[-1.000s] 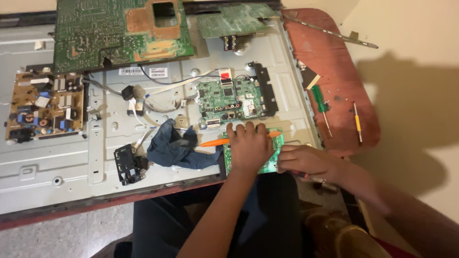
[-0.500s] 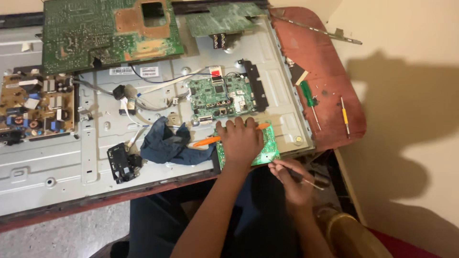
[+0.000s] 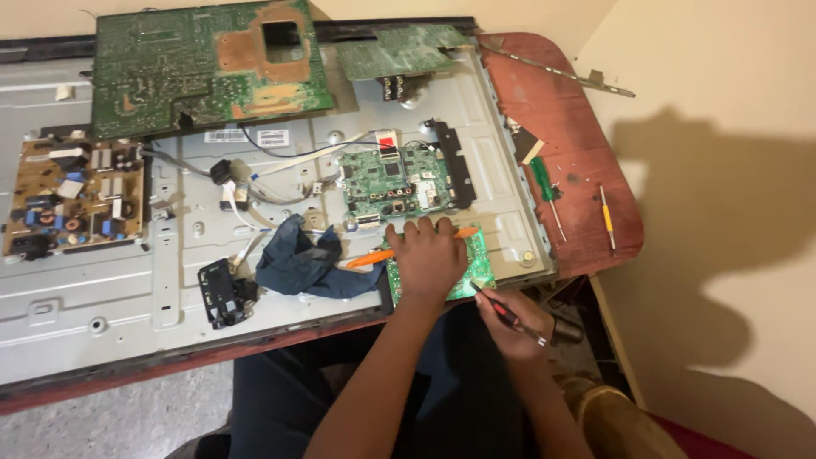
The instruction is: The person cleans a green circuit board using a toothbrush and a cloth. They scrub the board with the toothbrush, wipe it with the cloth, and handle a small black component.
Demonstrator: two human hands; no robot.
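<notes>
Red-brown table [image 3: 586, 212], worn top. Lying on it: large grey metal panel [image 3: 102, 297] covering most of the surface; green-handled screwdriver [image 3: 544, 183] at 3 o'clock; yellow-handled screwdriver [image 3: 605, 217] just beyond; thin metal strip [image 3: 561, 75] at 1 o'clock.

Greens, greys and one streak of orange

Around the grey metal chassis [image 3: 476, 127]: a green circuit board [image 3: 478, 276] at its near edge, an orange pry tool [image 3: 370, 257] and dark blue cloth [image 3: 297, 265] lying on it, a reddish-brown table [image 3: 586, 144] right of it (green-handled screwdriver [image 3: 544, 183] there).
</notes>
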